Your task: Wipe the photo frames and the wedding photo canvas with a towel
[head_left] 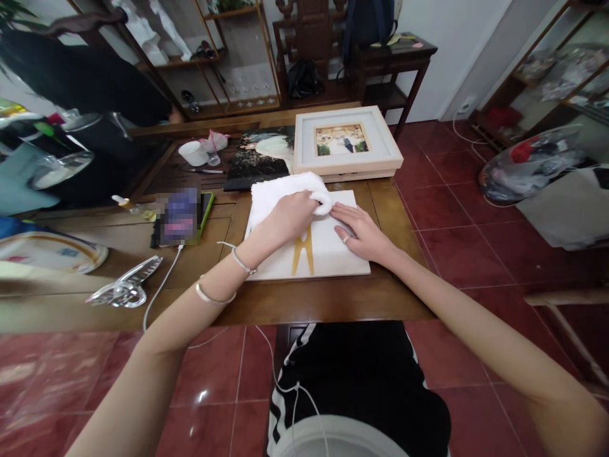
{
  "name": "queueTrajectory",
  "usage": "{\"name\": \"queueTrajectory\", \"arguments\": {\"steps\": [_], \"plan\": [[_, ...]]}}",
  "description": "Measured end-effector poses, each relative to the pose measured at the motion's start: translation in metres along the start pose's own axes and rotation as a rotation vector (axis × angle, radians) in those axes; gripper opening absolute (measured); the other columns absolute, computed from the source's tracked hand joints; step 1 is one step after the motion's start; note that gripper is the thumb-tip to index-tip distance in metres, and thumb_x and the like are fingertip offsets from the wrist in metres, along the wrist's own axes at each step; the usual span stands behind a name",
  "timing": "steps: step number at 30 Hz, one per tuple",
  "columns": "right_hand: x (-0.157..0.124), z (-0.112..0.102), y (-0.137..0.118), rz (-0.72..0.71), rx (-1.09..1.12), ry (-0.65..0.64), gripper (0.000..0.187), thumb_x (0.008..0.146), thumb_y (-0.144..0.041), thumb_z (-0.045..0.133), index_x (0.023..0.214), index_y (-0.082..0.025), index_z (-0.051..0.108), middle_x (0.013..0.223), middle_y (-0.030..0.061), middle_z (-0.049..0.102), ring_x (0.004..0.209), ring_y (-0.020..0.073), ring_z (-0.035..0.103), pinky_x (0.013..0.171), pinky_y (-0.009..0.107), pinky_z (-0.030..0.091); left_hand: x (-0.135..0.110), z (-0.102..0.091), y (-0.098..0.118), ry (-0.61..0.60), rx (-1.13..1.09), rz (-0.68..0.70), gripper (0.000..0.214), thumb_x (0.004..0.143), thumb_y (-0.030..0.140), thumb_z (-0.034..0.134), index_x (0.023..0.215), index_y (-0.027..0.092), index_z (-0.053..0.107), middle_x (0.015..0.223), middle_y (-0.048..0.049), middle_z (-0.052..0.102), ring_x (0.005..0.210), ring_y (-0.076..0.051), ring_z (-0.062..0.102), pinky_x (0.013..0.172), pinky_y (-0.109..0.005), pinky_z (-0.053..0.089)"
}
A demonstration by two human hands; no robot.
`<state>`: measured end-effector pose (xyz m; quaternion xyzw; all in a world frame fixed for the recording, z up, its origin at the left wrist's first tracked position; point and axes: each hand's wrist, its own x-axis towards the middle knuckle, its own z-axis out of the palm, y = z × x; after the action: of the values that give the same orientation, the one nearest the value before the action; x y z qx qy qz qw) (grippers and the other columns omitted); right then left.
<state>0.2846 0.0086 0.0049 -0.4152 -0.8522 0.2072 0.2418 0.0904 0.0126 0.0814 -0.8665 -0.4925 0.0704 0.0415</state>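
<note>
A white square album (pixel 328 254) with a gold mark lies flat on the wooden table (pixel 333 304). My left hand (pixel 285 219) presses a bunched white cloth (pixel 285 190) onto the album's far part, fingers curled round the cloth. Beside it, my right hand (pixel 359 231) rests flat on the album, fingers stretched out, a ring on one finger. Two bracelets circle my left wrist.
Behind the album stand a white framed photo (pixel 345 143) and a dark photo print (pixel 261 158). A phone (pixel 181 216) with a white cable, a small bottle (pixel 128 204), a plate (pixel 52 252) and a clear ornament (pixel 126 285) lie left. Red tiled floor surrounds the table.
</note>
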Motion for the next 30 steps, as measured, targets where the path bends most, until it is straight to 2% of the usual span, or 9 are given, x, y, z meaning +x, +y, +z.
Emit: {"name": "queueTrajectory", "arguments": {"steps": [3, 5, 10, 13, 16, 18, 23, 30], "plan": [[0.000, 0.000, 0.000, 0.006, -0.001, -0.003, 0.047, 0.093, -0.025, 0.043, 0.137, -0.018, 0.056, 0.148, 0.0115, 0.051, 0.144, 0.0266, 0.038, 0.118, 0.058, 0.025, -0.001, 0.001, -0.002, -0.007, 0.022, 0.012, 0.031, 0.092, 0.003, 0.040, 0.110, 0.005, 0.065, 0.112, -0.0182, 0.067, 0.099, -0.027, 0.068, 0.084, -0.036, 0.054], [0.000, 0.000, 0.000, 0.007, 0.000, -0.003, 0.046, 0.093, -0.025, 0.043, 0.137, -0.019, 0.056, 0.148, 0.0106, 0.051, 0.144, 0.0260, 0.039, 0.118, 0.058, 0.024, -0.011, 0.002, 0.004, -0.012, 0.075, 0.036, 0.033, 0.090, -0.001, 0.041, 0.109, 0.005, 0.067, 0.115, -0.0196, 0.066, 0.103, -0.027, 0.067, 0.087, -0.037, 0.054], [0.000, 0.001, 0.000, 0.011, -0.008, 0.009, 0.045, 0.093, -0.025, 0.044, 0.135, -0.018, 0.058, 0.148, 0.0113, 0.052, 0.143, 0.0255, 0.040, 0.119, 0.055, 0.025, -0.064, 0.008, 0.041, 0.074, 0.145, 0.142, 0.025, 0.089, 0.001, 0.053, 0.098, 0.012, 0.074, 0.135, -0.0183, 0.059, 0.127, -0.033, 0.055, 0.095, -0.042, 0.054], [0.001, 0.001, 0.000, 0.009, -0.015, 0.007, 0.045, 0.092, -0.023, 0.045, 0.134, -0.015, 0.058, 0.147, 0.0124, 0.052, 0.143, 0.0255, 0.040, 0.119, 0.054, 0.025, -0.102, 0.016, 0.061, 0.120, 0.097, 0.216, 0.010, 0.086, 0.011, 0.066, 0.086, 0.015, 0.075, 0.141, -0.0159, 0.056, 0.131, -0.038, 0.053, 0.098, -0.048, 0.053], [0.001, 0.001, 0.000, 0.007, -0.020, 0.004, 0.046, 0.091, -0.023, 0.045, 0.134, -0.015, 0.058, 0.147, 0.0126, 0.052, 0.143, 0.0258, 0.040, 0.119, 0.055, 0.024, -0.129, 0.025, 0.070, 0.172, 0.017, 0.280, 0.007, 0.081, 0.015, 0.075, 0.074, 0.016, 0.074, 0.144, -0.0142, 0.054, 0.132, -0.038, 0.052, 0.101, -0.049, 0.052], [0.001, 0.001, 0.001, 0.007, -0.020, 0.008, 0.045, 0.092, -0.024, 0.045, 0.134, -0.016, 0.059, 0.147, 0.0122, 0.052, 0.143, 0.0260, 0.040, 0.119, 0.055, 0.025, -0.137, 0.029, 0.070, 0.202, -0.031, 0.292, 0.010, 0.080, 0.013, 0.074, 0.071, 0.016, 0.073, 0.145, -0.0140, 0.053, 0.133, -0.038, 0.050, 0.102, -0.048, 0.051], [0.000, 0.001, 0.001, -0.009, -0.017, 0.017, 0.044, 0.093, -0.025, 0.045, 0.134, -0.019, 0.059, 0.147, 0.0103, 0.053, 0.142, 0.0253, 0.041, 0.119, 0.055, 0.025, -0.127, 0.029, 0.056, 0.223, -0.102, 0.254, 0.016, 0.084, 0.006, 0.063, 0.082, 0.016, 0.075, 0.148, -0.0154, 0.049, 0.136, -0.037, 0.047, 0.104, -0.051, 0.050], [0.000, 0.000, 0.000, 0.005, -0.019, 0.011, 0.044, 0.094, -0.026, 0.045, 0.135, -0.021, 0.058, 0.147, 0.0092, 0.053, 0.143, 0.0255, 0.040, 0.119, 0.055, 0.026, -0.075, 0.027, 0.016, 0.129, -0.088, 0.118, 0.029, 0.090, 0.004, 0.051, 0.111, 0.010, 0.069, 0.148, -0.0188, 0.048, 0.141, -0.036, 0.041, 0.108, -0.052, 0.046]]}}
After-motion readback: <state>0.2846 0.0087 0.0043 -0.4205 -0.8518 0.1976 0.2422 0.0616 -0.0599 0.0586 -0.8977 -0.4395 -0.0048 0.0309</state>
